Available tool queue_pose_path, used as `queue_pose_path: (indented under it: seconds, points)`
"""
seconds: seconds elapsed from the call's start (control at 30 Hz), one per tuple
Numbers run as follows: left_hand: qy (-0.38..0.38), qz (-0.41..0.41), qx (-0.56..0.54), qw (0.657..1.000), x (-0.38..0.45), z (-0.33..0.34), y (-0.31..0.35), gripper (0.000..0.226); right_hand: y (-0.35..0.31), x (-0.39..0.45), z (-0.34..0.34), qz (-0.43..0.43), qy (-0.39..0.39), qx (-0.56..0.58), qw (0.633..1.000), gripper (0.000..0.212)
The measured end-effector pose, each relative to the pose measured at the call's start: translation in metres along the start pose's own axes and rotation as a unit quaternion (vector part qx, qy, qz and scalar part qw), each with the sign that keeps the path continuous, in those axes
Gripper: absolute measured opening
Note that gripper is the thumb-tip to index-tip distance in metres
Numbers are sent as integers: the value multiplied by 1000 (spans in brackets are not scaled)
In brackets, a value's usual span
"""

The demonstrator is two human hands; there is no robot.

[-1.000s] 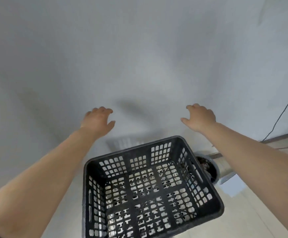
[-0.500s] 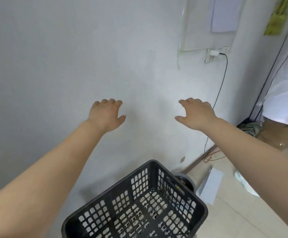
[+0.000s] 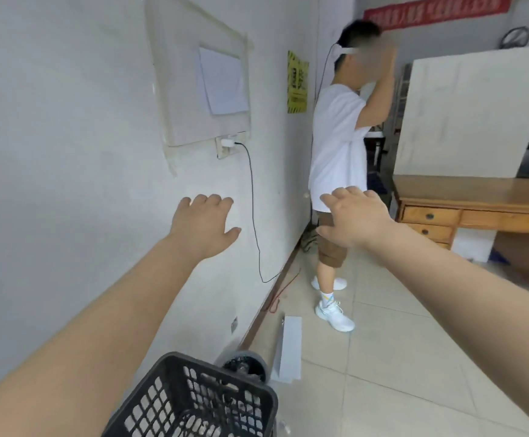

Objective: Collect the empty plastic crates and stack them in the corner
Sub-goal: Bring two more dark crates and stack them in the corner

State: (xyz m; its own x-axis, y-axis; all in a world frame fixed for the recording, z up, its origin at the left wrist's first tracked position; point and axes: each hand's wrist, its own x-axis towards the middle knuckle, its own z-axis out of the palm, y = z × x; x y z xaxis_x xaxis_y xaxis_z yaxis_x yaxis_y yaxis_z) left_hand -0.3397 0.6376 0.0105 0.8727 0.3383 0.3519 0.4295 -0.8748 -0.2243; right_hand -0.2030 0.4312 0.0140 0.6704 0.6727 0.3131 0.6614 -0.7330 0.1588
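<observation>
We note the black plastic crate (image 3: 200, 402) upright on the floor by the wall, mouth up, long axis approx. along the wall. Left hand (image 3: 204, 223) and right hand (image 3: 356, 219) spread, holding nothing. Risk: bystander (image 3: 338, 146) and floor cable (image 3: 256, 216) in the walkway, so trip/collision poss. when carrying.

Floor inspection: pale tiled floor (image 3: 398, 357).
We note a black crate (image 3: 200, 402), white board (image 3: 288, 351), red cable (image 3: 283, 288), and a standing person (image 3: 335, 146).
</observation>
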Motion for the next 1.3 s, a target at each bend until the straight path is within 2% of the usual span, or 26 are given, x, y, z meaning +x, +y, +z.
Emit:
queue_pose_path:
  seconds: [0.17, 0.4, 0.6, 0.83, 1.03, 1.3]
  points:
    - [36, 93, -42, 994, 44, -29, 106, 59, 99, -48, -11, 91, 2, -36, 995, 60]
    - [72, 213, -106, 969, 73, -80, 301, 59, 258, -149, -33, 205, -11, -83, 975, 62]
    - [99, 319, -156, 930, 70, -127, 475, 62, 381, -254, -48, 318, -30, -121, 940, 61]
    - [109, 404, -186, 889, 63, -162, 624, 62, 485, -342, -60, 417, -51, -143, 896, 63]
    - [115, 465, -180, 859, 81, -179, 742, 67, 569, -386, -57, 481, -55, -162, 860, 63]
    - [138, 525, -200, 816, 138, -191, 892, 69, 704, -398, -45, 533, -61, -182, 824, 67]
